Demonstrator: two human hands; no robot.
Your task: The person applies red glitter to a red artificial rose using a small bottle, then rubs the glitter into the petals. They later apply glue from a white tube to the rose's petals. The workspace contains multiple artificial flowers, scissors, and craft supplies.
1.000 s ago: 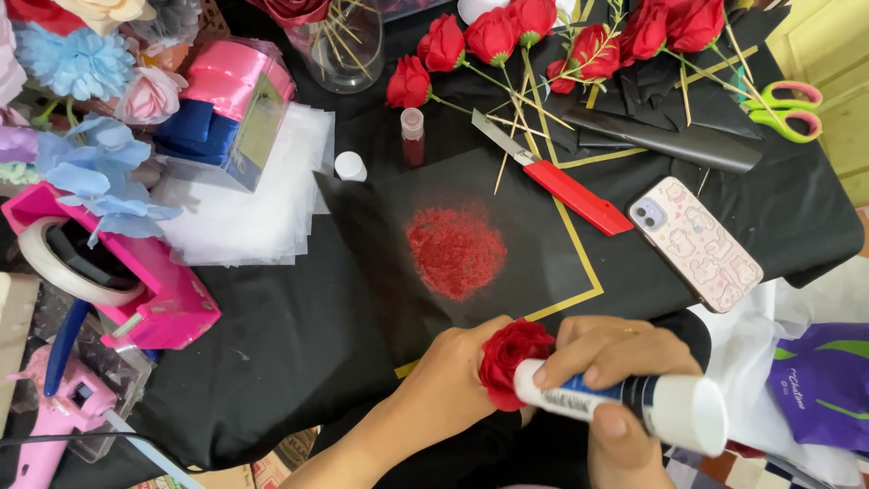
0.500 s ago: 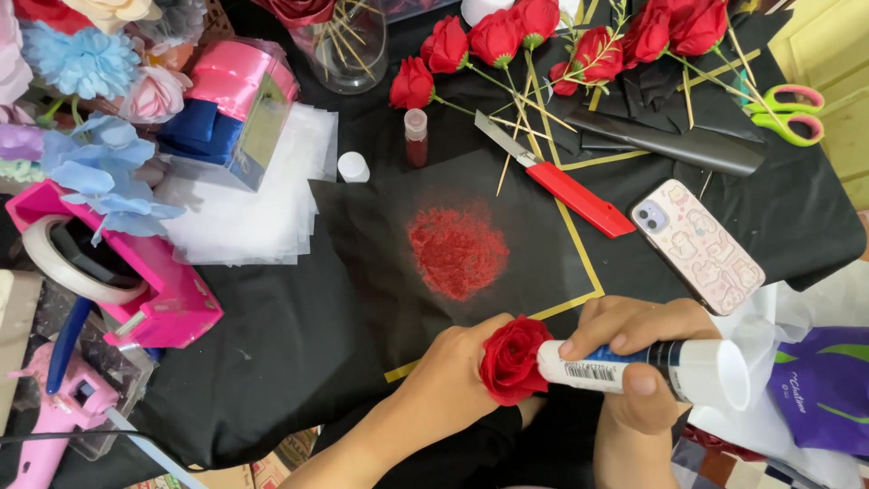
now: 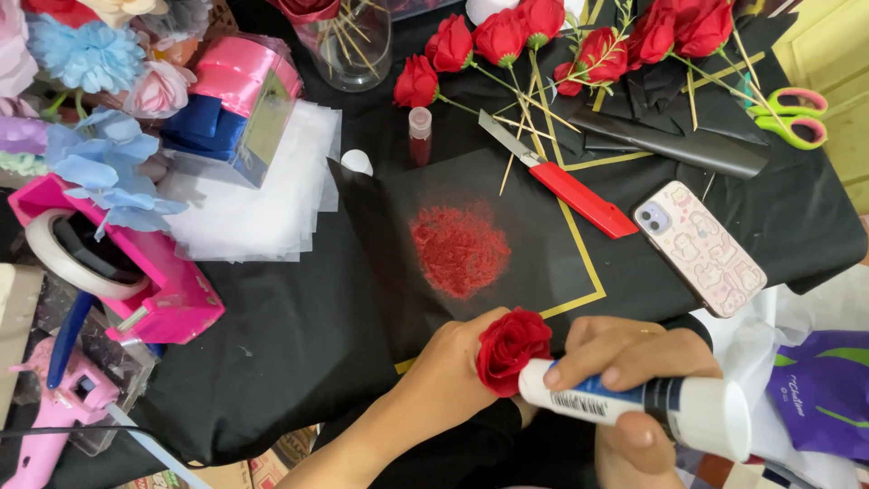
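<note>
My left hand [image 3: 448,371] holds a small red fabric rose [image 3: 511,349] near the table's front edge. My right hand [image 3: 634,371] grips a white glue tube with a blue label [image 3: 634,406], its tip pressed against the rose. Just beyond the rose lies a patch of red glitter [image 3: 460,249] on a black sheet with a gold border [image 3: 543,226].
Several red roses on sticks [image 3: 543,36], a red box cutter [image 3: 566,186], a small glitter vial [image 3: 420,136], a phone [image 3: 701,246], green-pink scissors [image 3: 792,116], a glass vase [image 3: 348,41], white tissue sheets [image 3: 262,195], a pink tape dispenser [image 3: 109,263], a pink glue gun [image 3: 54,417].
The rose and the glue tube have shifted slightly, staying together at the front edge. My right hand has turned the tube a little; everything else on the table is unchanged.
</note>
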